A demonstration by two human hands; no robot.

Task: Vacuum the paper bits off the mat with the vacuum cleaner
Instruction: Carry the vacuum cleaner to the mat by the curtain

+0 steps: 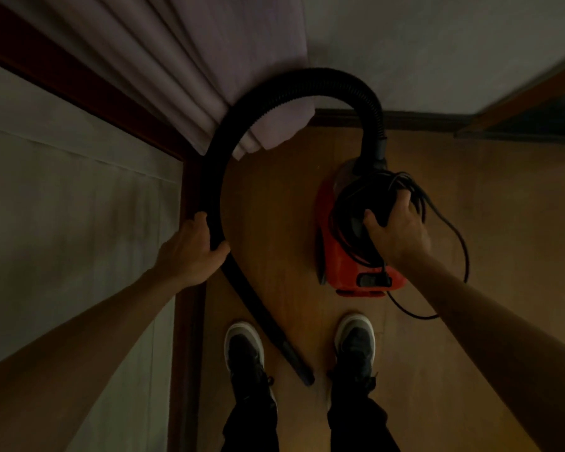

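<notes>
A small red and black vacuum cleaner (343, 256) is over the wooden floor, right of centre. My right hand (397, 228) grips its black top, where the power cord (450, 230) is coiled. A black ribbed hose (307, 81) arches from the vacuum's front up and round to the left. My left hand (190, 247) is closed round that hose at the left. Below my hand the hose runs down to a narrow nozzle (299, 365) between my two shoes. No mat and no paper bits are in view.
A pale pleated curtain (222, 70) hangs at the back left, beside a dark wooden frame (186, 321) and a light panel (62, 207) on the left. A loose loop of cord (411, 313) trails on the floor. A baseboard (421, 120) runs along the far wall.
</notes>
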